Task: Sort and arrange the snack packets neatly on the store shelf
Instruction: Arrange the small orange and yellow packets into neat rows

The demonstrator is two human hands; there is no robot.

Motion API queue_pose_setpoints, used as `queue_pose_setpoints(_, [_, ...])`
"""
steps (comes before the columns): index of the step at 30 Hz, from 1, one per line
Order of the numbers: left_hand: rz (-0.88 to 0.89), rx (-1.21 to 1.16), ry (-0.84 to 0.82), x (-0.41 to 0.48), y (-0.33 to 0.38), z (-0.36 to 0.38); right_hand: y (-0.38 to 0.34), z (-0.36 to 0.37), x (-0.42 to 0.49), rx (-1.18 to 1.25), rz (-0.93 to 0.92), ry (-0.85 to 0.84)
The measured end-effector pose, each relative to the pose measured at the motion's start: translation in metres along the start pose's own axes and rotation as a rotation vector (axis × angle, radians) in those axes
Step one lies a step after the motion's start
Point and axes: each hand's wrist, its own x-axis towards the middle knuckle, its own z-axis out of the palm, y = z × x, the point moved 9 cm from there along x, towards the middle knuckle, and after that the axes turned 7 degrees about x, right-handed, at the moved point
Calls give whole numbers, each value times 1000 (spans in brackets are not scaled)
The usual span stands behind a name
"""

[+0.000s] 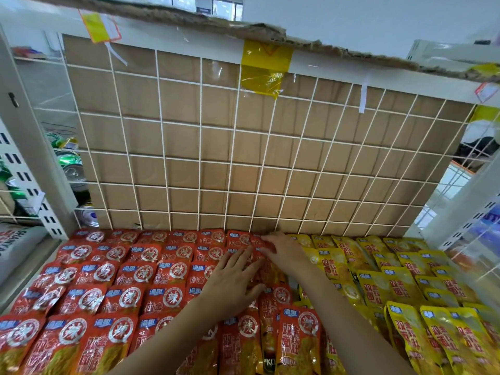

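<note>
Cardboard [216, 144] behind a wire grid [200, 158] backs the shelf [40, 158]. Red packets [130, 266] fill nine o'clock, yellow packets [392, 288] three. Left hand [232, 280] lies flat, fingers straight, on red ones; right hand [281, 251] touches the rear row, grip unclear. Best hold the stack down while nudging that packet square.

1. Red snack packets [127, 296], left and centre of the frame: a silver ring encloses the character "辣", with large "双面" lettering below.
2. Yellow snack packets [405, 328], right: red "双面" lettering.
3. Grey sack [16, 244], left edge: "SHANY", then cut off.
</note>
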Motion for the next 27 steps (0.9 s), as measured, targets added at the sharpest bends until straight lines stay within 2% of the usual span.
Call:
queue_pose_setpoints(4, [4, -1, -1, 0, 0, -1, 3, 0, 2, 30, -7, 0])
queue_pose_setpoints(7, [3, -11, -8, -1, 0, -1, 13, -10, 5, 58, 70, 109])
queue_pose_setpoints(10, [1, -6, -2, 0, 0, -1, 24, -21, 12, -120, 176, 159])
queue_pose_setpoints(13, [-1, -14, 0, -1, 1, -1, 31, -27, 18, -182, 273, 138])
queue_pose_setpoints(22, [5, -27, -3, 0, 0, 2, 36, -16, 33, -3, 413, -15])
queue_pose_setpoints(27, [9, -21, -5, -1, -1, 1, 38, -15, 37, 84, 443, -30])
